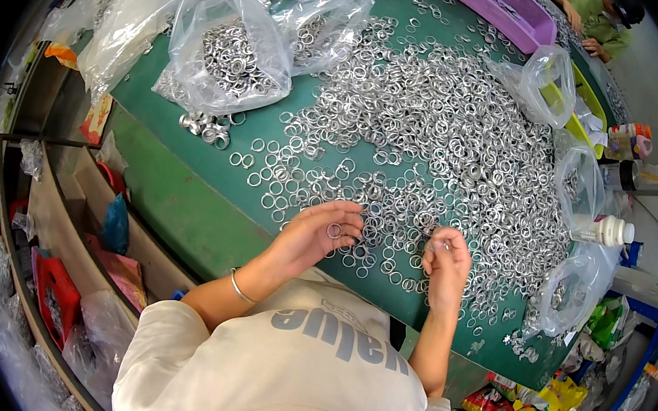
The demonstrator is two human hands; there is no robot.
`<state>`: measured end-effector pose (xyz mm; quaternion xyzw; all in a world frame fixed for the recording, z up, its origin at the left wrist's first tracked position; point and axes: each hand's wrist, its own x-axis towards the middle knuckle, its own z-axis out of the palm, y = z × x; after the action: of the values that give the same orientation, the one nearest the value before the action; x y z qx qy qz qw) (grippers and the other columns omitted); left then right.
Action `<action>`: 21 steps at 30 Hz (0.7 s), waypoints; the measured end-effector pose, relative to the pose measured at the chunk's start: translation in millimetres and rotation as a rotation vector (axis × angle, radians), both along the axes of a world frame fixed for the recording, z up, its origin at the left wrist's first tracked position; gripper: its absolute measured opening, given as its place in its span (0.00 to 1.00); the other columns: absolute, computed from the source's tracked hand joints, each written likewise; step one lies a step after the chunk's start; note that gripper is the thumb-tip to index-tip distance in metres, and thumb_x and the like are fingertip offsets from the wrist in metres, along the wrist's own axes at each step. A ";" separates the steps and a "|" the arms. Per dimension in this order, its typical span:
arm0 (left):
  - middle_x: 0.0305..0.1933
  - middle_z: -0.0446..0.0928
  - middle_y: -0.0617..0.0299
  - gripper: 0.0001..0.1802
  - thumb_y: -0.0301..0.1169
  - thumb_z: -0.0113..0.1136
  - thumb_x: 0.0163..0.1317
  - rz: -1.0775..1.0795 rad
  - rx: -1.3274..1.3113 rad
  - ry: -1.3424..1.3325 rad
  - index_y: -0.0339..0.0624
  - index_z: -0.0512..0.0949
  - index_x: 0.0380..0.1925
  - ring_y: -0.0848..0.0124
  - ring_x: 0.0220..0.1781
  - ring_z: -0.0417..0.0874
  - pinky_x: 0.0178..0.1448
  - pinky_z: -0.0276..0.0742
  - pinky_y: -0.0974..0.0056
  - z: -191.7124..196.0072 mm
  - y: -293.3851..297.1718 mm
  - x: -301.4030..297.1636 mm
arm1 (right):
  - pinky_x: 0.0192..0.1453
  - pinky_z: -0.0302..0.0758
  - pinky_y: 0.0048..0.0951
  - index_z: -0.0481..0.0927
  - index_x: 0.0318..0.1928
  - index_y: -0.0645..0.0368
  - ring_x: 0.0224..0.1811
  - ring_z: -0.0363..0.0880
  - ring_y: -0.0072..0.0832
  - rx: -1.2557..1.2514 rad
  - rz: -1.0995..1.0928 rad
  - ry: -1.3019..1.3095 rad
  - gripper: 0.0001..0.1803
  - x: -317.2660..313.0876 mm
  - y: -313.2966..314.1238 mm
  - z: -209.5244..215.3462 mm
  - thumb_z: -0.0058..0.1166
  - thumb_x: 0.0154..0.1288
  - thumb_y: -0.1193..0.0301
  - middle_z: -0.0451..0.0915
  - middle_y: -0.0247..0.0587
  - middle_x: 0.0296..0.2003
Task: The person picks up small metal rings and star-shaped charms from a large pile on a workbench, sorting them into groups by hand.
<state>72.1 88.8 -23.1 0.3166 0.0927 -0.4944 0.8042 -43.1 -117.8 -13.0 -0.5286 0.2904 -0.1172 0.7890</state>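
A broad heap of silvery metal rings (pixel 449 106) spreads over the green table (pixel 206 162). At the heap's near edge, my left hand (pixel 314 232) has its fingers curled, with one metal ring (pixel 334 230) held against them. My right hand (pixel 448 260) is to the right, over the rings, its thumb and fingers pinched together. A small shiny bit shows at those fingertips, too little to name. Loose rings (pixel 269 172) lie scattered just beyond my left hand.
Clear plastic bags of rings (pixel 232 61) stand at the far left. A purple basket (pixel 506 12) and a yellow-green tray (pixel 588 104) sit at the far right, near a white bottle (pixel 604 230). Another person (pixel 604 22) works beyond. Shelves (pixel 118 217) flank the left.
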 end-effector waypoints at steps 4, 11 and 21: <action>0.40 0.78 0.57 0.16 0.29 0.47 0.65 0.009 -0.072 0.152 0.33 0.72 0.49 0.71 0.40 0.78 0.48 0.75 0.66 -2.3 -2.5 4.6 | 0.15 0.54 0.17 0.72 0.39 0.60 0.16 0.55 0.16 0.592 -0.172 -0.203 0.10 4.9 0.8 16.1 0.43 0.65 0.66 0.64 0.31 0.23; 0.40 0.77 0.58 0.16 0.30 0.46 0.65 0.035 -0.151 0.270 0.33 0.71 0.50 0.71 0.39 0.77 0.49 0.75 0.65 -2.8 -5.5 1.6 | 0.17 0.59 0.29 0.77 0.37 0.60 0.11 0.61 0.23 -1.062 0.035 0.347 0.13 15.4 -2.0 -8.2 0.61 0.55 0.64 0.63 0.33 0.13; 0.37 0.75 0.59 0.14 0.28 0.45 0.65 0.009 -0.036 0.198 0.34 0.72 0.47 0.73 0.35 0.74 0.45 0.73 0.67 3.3 -13.0 -4.6 | 0.18 0.48 0.18 0.77 0.30 0.66 0.16 0.52 0.09 -0.596 -0.027 0.260 0.07 -8.2 -11.7 -4.6 0.54 0.62 0.74 0.60 0.20 0.14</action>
<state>67.5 75.9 -19.8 0.2511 0.1640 -0.5214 0.7989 -51.2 -129.4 -17.6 -0.7431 0.3488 -0.1392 0.5539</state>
